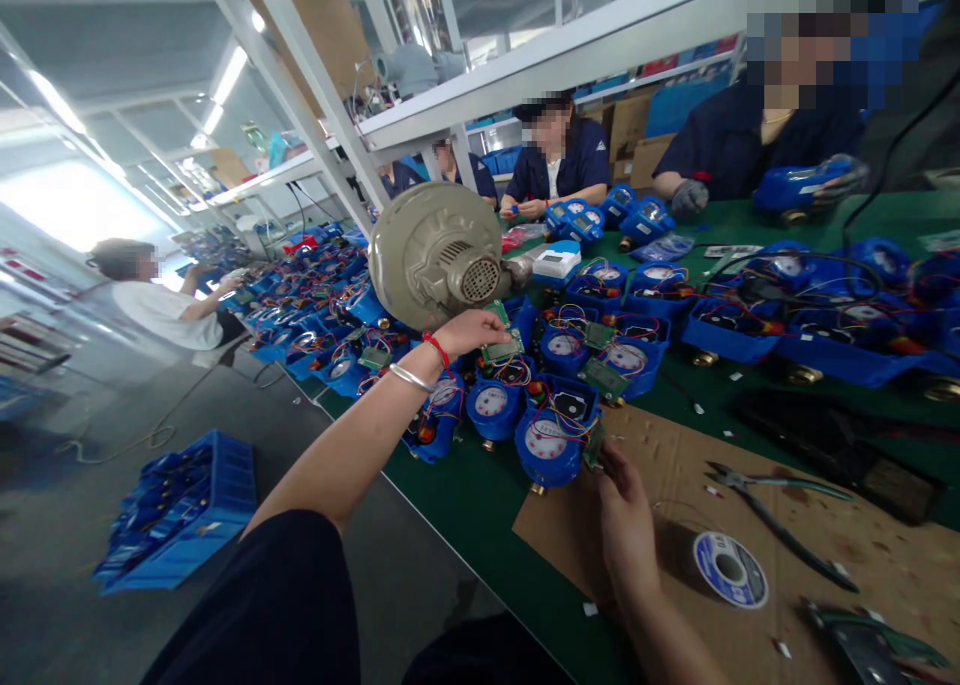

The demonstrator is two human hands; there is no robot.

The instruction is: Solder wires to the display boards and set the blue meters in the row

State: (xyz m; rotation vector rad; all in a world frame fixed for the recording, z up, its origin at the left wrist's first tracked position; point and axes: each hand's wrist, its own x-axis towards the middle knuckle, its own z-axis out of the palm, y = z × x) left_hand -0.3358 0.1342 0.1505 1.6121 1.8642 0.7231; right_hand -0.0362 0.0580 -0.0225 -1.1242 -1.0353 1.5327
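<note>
My left hand [475, 333], with a red string and a silver bangle at the wrist, pinches the edge of a small green circuit board [502, 348]. That board is above a blue water meter [491, 405] with thin coloured wires. Lower down, my right hand [624, 500] has its fingers closed on another circuit board [592, 447], seen nearly edge-on. Its wires run to the nearest blue water meter [544, 445], which stands at the edge of a cardboard sheet. More boards, such as a green one [604, 376], lie across the neighbouring meters.
Right of my hands, a solder spool [731, 569] and cutting pliers [780, 510] rest on the cardboard [675, 445]. A large round blower [435, 255] stands behind the meters. Co-workers sit across the green table [442, 495]. A blue crate [225, 475] is on the floor at left.
</note>
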